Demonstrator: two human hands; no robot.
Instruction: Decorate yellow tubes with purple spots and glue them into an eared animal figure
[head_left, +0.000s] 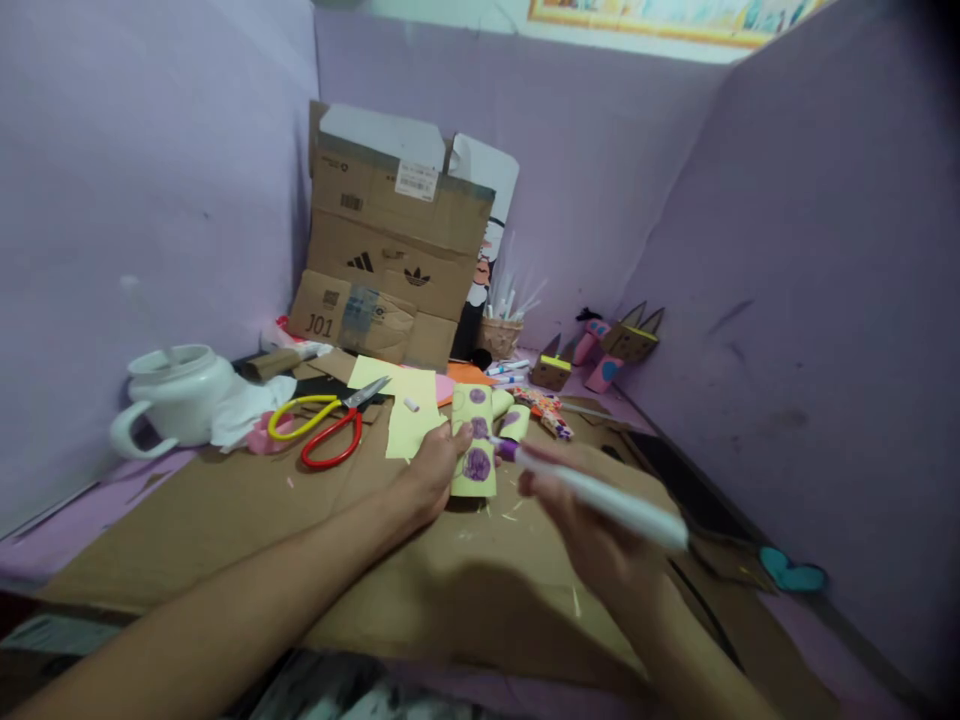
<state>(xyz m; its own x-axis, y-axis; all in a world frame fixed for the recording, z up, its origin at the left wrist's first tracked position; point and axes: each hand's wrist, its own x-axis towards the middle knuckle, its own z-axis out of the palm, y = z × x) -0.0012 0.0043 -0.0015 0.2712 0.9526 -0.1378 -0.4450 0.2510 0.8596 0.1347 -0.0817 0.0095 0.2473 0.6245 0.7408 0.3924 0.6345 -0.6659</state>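
Note:
My left hand (pixel 435 468) is closed on a strip of yellow paper (pixel 461 482), its thumb on the left side of the front. Three purple coloured circles run down that paper. My right hand (pixel 592 510) grips a white marker (pixel 607 497) with a purple tip end. The marker's tip points left and meets the paper beside the middle circle; whether it touches cannot be made out. Just behind lies a yellow paper roll (pixel 514 422) with a purple spot. To the left are scissors (pixel 330 425) with one yellow and one red handle, lying spread.
Cut yellow paper (pixel 409 395) lies behind my left hand. A white teapot-like pot (pixel 180 395) stands at left. A cardboard box (pixel 397 240) leans on the back wall near a basket of markers (pixel 501 337). Small cardboard heads (pixel 553 372) sit at right. Cardboard (pixel 420 600) covers the table.

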